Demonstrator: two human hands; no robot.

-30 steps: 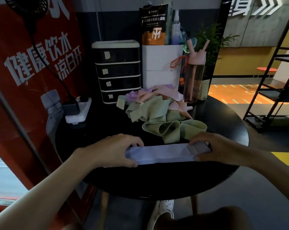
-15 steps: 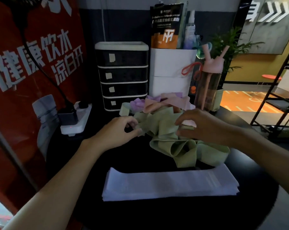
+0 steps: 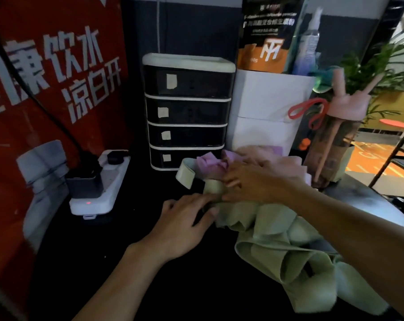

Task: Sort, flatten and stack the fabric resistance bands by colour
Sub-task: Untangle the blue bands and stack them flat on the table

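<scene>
**Fabric resistance bands heaped under both hands on dark worktop**

Fabric resistance bands lie in a loose heap: green bands (image 3: 277, 230) spill from under my fingers toward my right, purple bands (image 3: 208, 165) sit just beyond them, and pink bands (image 3: 272, 158) lie behind my right hand. My left hand (image 3: 182, 223) rests palm down, its fingers (image 3: 203, 200) slightly apart and touching a green band's edge. My right hand (image 3: 254, 184) presses into the heap; I cannot tell whether its fingers grip anything. Beyond the fingers stand a black drawer unit (image 3: 187, 112) and a pink bottle (image 3: 335, 135); a power strip (image 3: 99, 184) sits left of them on the black worktop (image 3: 196, 286).
</scene>
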